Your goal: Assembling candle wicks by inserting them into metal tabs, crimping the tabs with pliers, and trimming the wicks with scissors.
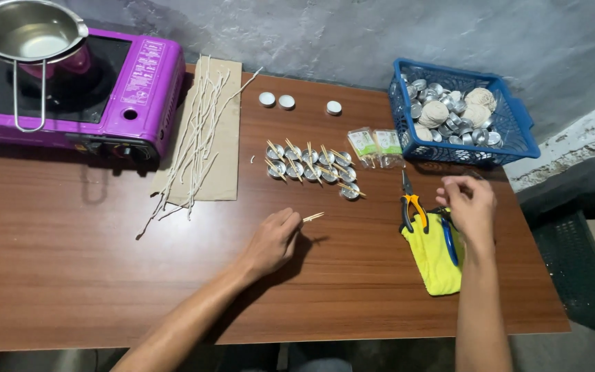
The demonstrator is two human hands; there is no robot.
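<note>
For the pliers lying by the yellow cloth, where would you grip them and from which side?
Grip the pliers by the orange handles, which rest toward the person on the yellow cloth. Come from above and the near side with the right hand, which is closest. The dark jaws point away toward the blue basket, so the handles are free.

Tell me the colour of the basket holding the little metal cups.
The basket is blue, a plastic mesh one at the table's far right, clear in the head view.
</note>
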